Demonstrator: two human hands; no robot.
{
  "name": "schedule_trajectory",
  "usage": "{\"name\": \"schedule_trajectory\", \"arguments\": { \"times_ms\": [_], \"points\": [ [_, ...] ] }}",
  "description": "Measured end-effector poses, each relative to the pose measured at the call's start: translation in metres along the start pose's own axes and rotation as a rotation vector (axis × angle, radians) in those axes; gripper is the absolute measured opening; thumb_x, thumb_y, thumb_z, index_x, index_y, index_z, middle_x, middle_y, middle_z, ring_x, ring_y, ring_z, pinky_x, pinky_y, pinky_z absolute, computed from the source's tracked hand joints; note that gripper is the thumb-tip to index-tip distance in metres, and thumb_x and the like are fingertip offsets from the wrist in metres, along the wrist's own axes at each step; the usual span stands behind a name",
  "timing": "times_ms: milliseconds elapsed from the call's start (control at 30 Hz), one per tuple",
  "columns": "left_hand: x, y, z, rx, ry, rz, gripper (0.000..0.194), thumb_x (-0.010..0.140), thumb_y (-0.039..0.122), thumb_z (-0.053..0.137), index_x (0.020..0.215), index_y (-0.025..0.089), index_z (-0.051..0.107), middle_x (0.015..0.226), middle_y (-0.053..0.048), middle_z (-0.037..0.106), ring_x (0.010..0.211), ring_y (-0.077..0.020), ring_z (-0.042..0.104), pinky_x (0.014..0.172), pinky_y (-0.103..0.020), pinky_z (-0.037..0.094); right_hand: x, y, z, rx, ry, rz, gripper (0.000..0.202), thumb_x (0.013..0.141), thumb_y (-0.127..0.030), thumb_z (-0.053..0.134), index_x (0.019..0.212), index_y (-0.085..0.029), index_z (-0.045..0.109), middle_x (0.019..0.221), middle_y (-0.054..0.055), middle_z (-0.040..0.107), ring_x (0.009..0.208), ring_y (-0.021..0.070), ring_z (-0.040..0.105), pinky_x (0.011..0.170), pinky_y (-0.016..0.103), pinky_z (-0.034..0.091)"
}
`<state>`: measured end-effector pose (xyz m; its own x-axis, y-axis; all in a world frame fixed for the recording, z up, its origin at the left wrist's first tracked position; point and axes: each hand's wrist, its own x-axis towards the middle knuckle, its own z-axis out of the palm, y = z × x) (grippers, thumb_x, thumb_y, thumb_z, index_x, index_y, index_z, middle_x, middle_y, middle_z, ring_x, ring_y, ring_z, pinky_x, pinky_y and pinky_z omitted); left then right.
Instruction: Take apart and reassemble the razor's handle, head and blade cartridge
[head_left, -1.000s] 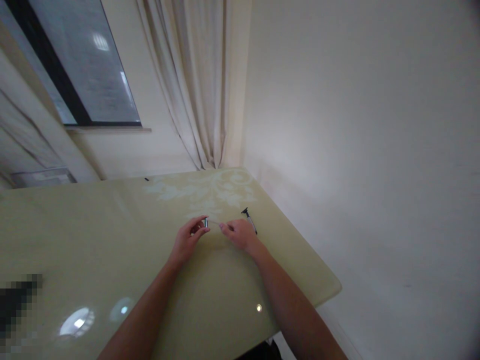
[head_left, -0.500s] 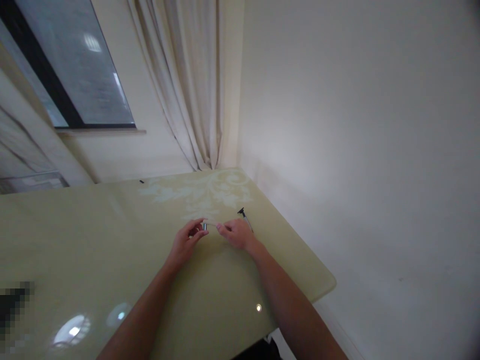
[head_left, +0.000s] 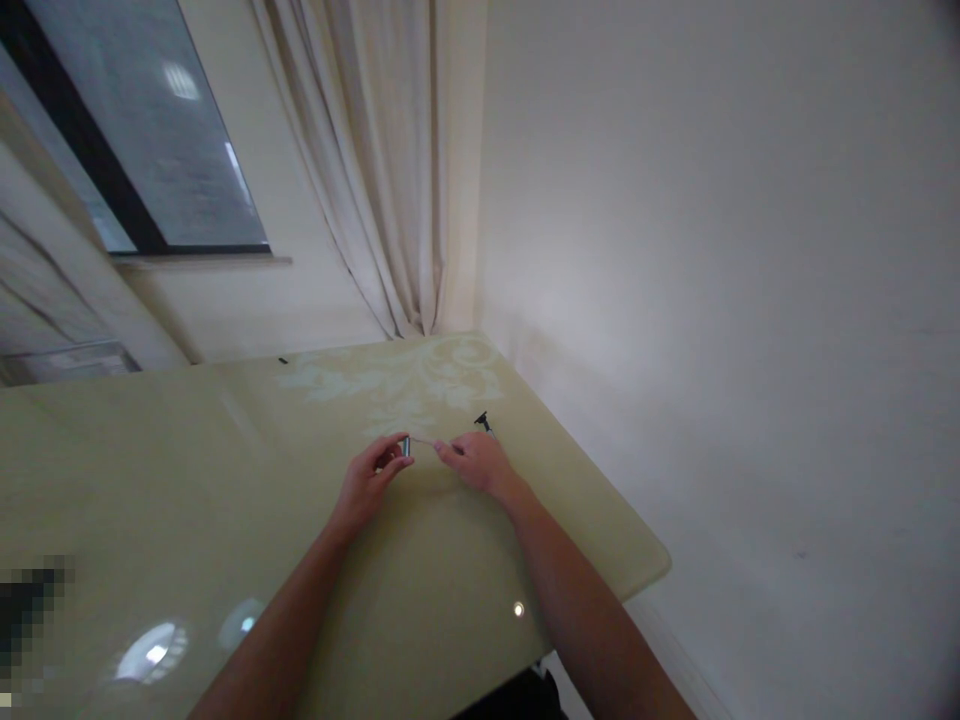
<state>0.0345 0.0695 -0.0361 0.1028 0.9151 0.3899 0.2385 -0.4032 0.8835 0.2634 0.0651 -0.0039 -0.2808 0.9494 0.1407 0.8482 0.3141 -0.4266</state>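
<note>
My left hand (head_left: pixel 366 488) pinches a small, flat piece with dark and pale-blue edges (head_left: pixel 406 447) between thumb and fingertips, just above the table. From the right, my right hand (head_left: pixel 481 464) is closed on a thin, pale stick (head_left: pixel 422 441), whose far end reaches the top of the small piece. I cannot tell whether the two touch. What looks like a razor (head_left: pixel 482 419) with a black head lies just beyond my right hand, which hides most of its handle.
The glossy greenish-yellow table (head_left: pixel 420 600) meets the wall (head_left: pixel 712 300) at the right. A small dark object (head_left: pixel 283 360) lies near its back edge. Curtains (head_left: pixel 375 150) hang behind, beside a window (head_left: pixel 172 120). A pixelated dark patch covers the lower left.
The stick shows thinner and at a slightly different angle against the small piece. My right hand has shifted slightly and covers more of the razor's handle. Both holds stay the same.
</note>
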Motion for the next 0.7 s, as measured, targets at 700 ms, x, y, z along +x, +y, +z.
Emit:
{"name": "schedule_trajectory", "arguments": {
  "times_ms": [700],
  "points": [
    [0.0015,0.0028,0.0012,0.017,-0.027,0.035,0.039,0.082,0.044,0.075,0.111,0.019,0.078,0.074,0.001,0.066,0.066,-0.0156,0.061,0.064,-0.026,0.049,-0.0013,-0.0012,-0.0058,-0.013,0.0,-0.002,0.064,0.105,-0.058,0.04,0.063,-0.016,0.064,0.059,0.001,0.052,0.055,0.0121,0.038,0.056,0.029,0.018]
  ]
}}
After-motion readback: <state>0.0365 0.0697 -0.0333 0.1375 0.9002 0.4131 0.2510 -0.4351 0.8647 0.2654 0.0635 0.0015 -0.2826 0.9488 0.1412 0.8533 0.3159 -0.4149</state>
